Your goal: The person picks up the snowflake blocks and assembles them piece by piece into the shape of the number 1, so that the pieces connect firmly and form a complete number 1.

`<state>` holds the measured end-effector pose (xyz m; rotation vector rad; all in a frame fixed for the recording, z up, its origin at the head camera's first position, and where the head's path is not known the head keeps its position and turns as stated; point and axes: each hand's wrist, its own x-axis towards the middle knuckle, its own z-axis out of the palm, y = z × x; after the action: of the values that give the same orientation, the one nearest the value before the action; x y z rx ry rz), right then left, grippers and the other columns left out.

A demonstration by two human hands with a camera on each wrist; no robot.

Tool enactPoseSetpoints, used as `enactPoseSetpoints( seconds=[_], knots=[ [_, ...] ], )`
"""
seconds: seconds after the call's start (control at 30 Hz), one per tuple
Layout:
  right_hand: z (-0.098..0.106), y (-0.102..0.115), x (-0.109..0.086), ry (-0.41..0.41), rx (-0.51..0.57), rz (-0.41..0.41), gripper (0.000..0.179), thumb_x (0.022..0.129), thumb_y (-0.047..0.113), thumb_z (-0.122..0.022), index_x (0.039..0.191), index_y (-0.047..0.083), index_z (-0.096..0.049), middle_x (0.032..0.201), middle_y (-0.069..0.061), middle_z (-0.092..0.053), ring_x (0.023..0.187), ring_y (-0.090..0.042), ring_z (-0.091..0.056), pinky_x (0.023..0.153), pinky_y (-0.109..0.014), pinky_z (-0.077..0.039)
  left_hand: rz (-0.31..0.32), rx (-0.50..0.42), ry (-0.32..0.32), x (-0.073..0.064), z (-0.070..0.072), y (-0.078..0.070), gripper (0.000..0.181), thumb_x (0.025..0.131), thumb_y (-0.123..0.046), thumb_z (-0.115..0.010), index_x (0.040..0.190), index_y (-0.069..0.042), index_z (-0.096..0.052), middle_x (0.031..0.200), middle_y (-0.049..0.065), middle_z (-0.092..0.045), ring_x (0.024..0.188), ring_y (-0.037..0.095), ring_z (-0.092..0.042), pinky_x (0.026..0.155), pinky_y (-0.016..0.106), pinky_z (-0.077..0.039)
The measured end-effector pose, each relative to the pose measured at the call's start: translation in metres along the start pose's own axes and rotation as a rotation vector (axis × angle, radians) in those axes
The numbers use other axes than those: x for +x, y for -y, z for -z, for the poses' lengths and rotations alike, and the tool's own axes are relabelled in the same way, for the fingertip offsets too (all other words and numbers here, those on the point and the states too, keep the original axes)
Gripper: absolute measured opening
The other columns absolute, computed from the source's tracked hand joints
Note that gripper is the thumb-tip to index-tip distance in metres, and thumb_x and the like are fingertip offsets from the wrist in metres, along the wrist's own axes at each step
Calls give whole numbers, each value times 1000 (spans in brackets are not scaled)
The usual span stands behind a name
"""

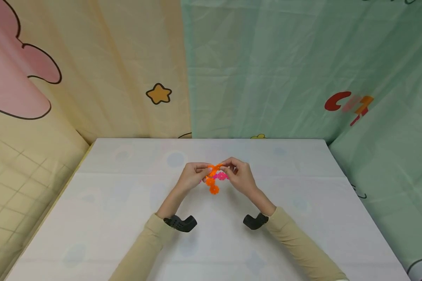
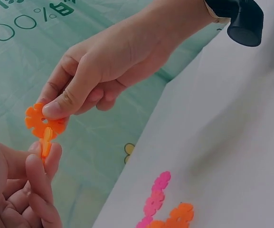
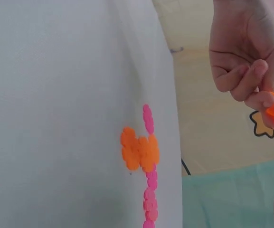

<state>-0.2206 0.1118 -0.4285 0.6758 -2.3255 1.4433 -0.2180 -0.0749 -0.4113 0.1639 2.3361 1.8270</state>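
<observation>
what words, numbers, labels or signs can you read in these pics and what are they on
"00%", on the green curtain in the left wrist view; a cut-off stroke before it may be a 1.
The sign after it and the marks above: unclear or cut off, unreadable.
Dark marks, head view, top right: cut off, unreadable.
Red and orange shapes on the curtain: not legible as text.
Orange pieces, pink pieces: no readable text.

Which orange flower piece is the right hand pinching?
The flat, notched orange plastic disc turned face-on in the left wrist view. The left hand pinches the edge-on orange disc; other orange discs lie on the white-covered table.
</observation>
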Motion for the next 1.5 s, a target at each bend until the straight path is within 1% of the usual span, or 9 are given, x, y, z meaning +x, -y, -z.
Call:
enactPoseSetpoints(
  seconds=[0.27, 0.47, 0.67, 0.87, 1.0, 1.13, 1.33, 1.4, 1.5],
  knots=[
    [-2, -1, -2, -16, -10, 17, 7, 84, 0, -70, 90, 0, -68, 72, -16, -65, 54, -8, -35, 49, -19, -32, 9, -19, 0, 0, -1, 0, 23, 93, -10, -62, 109, 5, -68, 80, 10, -70, 56, 19, -50, 53, 18, -43],
    [-2, -5, -2, -15, -6, 4, 8, 84, 3, -71, 91, 1, -69, 73, -14, -67, 57, -11, -42, 51, -17, -36, 5, -24, -1, 1, -1, 4, 25, 93, -11, -62, 111, 5, -67, 82, 12, -71, 54, 15, -51, 51, 18, -41],
    [0, -8, -1, 15, 26, -17, 11, 85, 10, -71, 93, 2, -71, 76, -10, -69, 58, -12, -48, 49, -18, -38, -1, -43, 38, -1, 0, 8, 28, 95, -12, -59, 116, 5, -65, 85, 22, -69, 61, 18, -58, 53, 20, -36],
    [2, -7, 1, 44, 9, -55, 14, 84, 14, -74, 95, 5, -74, 86, -8, -72, 65, -12, -56, 51, -20, -46, 11, -30, 73, -2, 2, 13, 30, 96, -13, -56, 120, 3, -64, 79, 17, -69, 63, 18, -59, 56, 20, -36],
    [1, -7, 2, 48, -9, -58, 17, 84, 14, -74, 98, 6, -74, 90, -8, -72, 67, -15, -58, 52, -21, -48, 1, -22, 85, -2, 4, 15, 30, 96, -13, -55, 121, 1, -63, 85, 15, -69, 72, 24, -61, 62, 24, -42],
    [-1, -7, 3, 44, -18, -63, 18, 84, 17, -74, 100, 8, -74, 92, -7, -73, 67, -16, -58, 51, -21, -47, -19, -15, 112, -2, 4, 17, 31, 96, -13, -55, 125, -3, -62, 93, 20, -69, 78, 28, -62, 66, 26, -45],
    [-5, -7, 6, 33, -42, -81, 19, 83, 19, -76, 99, 8, -74, 90, -6, -73, 65, -13, -57, 52, -20, -46, -55, -25, 156, -3, 6, 17, 37, 93, -13, -61, 129, -5, -58, 105, 29, -66, 88, 46, -60, 69, 29, -45],
    [-5, -5, 7, 35, -38, -82, 19, 82, 18, -76, 98, 8, -74, 90, -6, -73, 64, -12, -56, 52, -20, -46, -59, -31, 154, -3, 6, 17, 37, 93, -15, -62, 128, -4, -58, 106, 29, -66, 90, 48, -60, 69, 30, -44],
    [-5, -4, 8, 40, -22, -70, 19, 82, 17, -76, 99, 8, -73, 89, -7, -72, 63, -12, -56, 52, -20, -46, -45, -28, 112, -2, 6, 18, 34, 93, -17, -63, 124, -5, -61, 102, 28, -67, 90, 47, -60, 69, 30, -44]
  ],
)
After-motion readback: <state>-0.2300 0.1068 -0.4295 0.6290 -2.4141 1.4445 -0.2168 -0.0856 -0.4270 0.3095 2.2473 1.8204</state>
